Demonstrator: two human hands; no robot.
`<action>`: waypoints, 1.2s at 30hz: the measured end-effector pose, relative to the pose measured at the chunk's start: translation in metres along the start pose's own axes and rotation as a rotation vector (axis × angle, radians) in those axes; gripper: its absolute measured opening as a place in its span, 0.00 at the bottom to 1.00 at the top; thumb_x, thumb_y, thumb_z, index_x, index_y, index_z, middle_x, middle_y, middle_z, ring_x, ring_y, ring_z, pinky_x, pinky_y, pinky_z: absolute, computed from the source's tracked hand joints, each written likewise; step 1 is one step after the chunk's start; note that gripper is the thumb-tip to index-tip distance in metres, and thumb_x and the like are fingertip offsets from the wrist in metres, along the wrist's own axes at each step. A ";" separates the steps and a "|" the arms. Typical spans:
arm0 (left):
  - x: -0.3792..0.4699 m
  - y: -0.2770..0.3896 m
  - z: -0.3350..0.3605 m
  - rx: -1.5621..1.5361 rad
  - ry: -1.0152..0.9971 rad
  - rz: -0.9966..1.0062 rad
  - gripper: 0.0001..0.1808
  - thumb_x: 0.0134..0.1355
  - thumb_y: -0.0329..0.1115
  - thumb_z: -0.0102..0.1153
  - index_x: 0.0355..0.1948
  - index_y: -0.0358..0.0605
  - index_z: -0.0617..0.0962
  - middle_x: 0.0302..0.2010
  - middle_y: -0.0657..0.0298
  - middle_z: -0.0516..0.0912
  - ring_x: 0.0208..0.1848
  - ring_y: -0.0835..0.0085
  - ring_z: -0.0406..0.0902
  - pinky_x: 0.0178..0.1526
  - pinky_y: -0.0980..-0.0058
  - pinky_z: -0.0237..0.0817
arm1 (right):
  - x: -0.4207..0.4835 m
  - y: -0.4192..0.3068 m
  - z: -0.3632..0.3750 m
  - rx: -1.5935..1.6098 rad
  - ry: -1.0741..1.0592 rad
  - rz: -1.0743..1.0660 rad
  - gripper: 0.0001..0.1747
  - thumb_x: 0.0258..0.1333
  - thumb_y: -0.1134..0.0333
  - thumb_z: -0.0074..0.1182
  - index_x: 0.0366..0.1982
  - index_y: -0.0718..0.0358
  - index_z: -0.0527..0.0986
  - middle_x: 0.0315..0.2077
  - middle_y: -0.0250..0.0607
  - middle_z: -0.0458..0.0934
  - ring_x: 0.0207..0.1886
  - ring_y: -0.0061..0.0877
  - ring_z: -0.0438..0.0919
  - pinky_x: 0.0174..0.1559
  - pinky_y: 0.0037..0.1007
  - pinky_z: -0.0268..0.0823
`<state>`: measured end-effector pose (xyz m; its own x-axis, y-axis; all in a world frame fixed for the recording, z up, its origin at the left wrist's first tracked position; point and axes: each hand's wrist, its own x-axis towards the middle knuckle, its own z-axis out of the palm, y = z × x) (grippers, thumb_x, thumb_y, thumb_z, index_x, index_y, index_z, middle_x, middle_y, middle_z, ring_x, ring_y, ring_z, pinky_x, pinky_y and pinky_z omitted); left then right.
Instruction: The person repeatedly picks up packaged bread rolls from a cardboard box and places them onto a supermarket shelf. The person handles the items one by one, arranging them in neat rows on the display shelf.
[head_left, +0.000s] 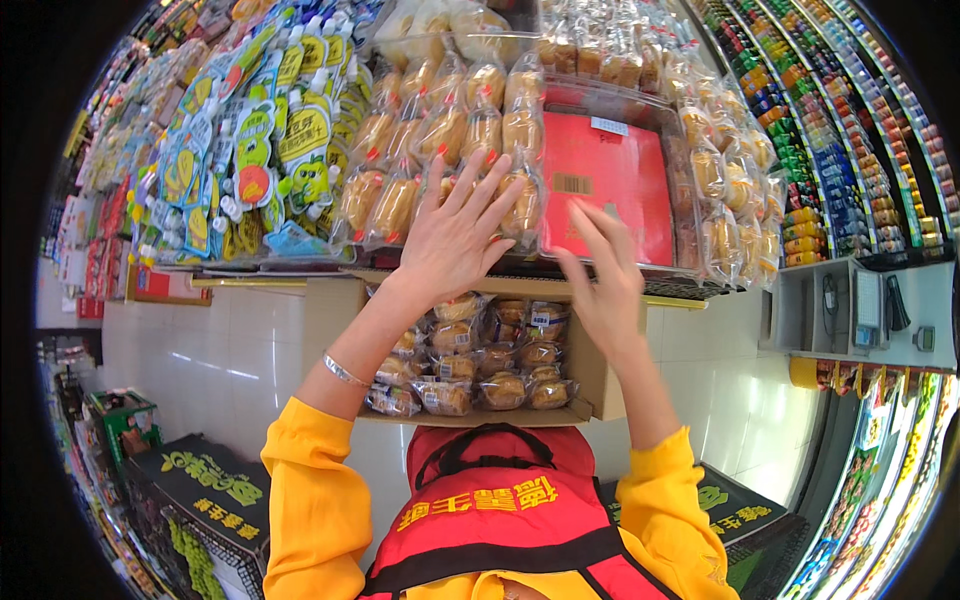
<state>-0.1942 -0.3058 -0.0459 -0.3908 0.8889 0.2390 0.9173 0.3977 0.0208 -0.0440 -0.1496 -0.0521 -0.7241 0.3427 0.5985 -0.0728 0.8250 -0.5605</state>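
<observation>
My left hand (457, 221) lies spread, palm down, over the near rows of plastic-wrapped bread rolls (442, 135) on the display. My right hand (606, 277), slightly blurred, is held with fingers apart over the near edge of a flat red box (615, 187); whether it touches the box I cannot tell. That box sits in a clear plastic bin between the rolls and more bagged baked goods (724, 180). Below my forearms an open cardboard carton (589, 375) holds rows of wrapped round breads (504, 390). Neither hand grips anything that shows.
Spouted pouches (255, 150) are heaped left of the rolls. A yellow rail (675, 302) runs along the display's front. At the right stand drink shelves (817, 135) and a counter (907, 315) with a keyboard. Black crates (202, 487) flank me, one holding green grapes (196, 559).
</observation>
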 end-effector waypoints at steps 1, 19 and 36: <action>-0.002 0.001 -0.002 -0.030 0.046 0.018 0.42 0.62 0.52 0.59 0.74 0.53 0.59 0.77 0.61 0.54 0.79 0.56 0.46 0.77 0.43 0.30 | -0.027 0.000 -0.006 0.069 -0.028 -0.002 0.24 0.51 0.75 0.65 0.53 0.64 0.76 0.48 0.48 0.79 0.48 0.42 0.78 0.51 0.38 0.70; -0.201 0.048 0.045 -0.885 0.084 -0.445 0.15 0.63 0.27 0.61 0.51 0.37 0.79 0.50 0.54 0.82 0.49 0.57 0.81 0.52 0.65 0.71 | -0.205 0.076 0.054 0.441 -1.092 0.687 0.40 0.36 0.63 0.77 0.56 0.60 0.74 0.50 0.46 0.81 0.51 0.39 0.81 0.54 0.36 0.72; -0.142 0.085 0.029 -1.887 -0.166 -0.910 0.22 0.63 0.34 0.67 0.56 0.46 0.74 0.51 0.64 0.82 0.52 0.76 0.79 0.51 0.75 0.73 | -0.079 -0.014 -0.028 1.169 -0.806 0.890 0.41 0.33 0.77 0.77 0.55 0.66 0.73 0.49 0.38 0.81 0.51 0.26 0.80 0.58 0.34 0.71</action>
<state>-0.0627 -0.3919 -0.1062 -0.5715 0.6719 -0.4710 -0.5882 0.0648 0.8061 0.0332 -0.1752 -0.0755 -0.9337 -0.1207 -0.3370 0.3574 -0.3685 -0.8582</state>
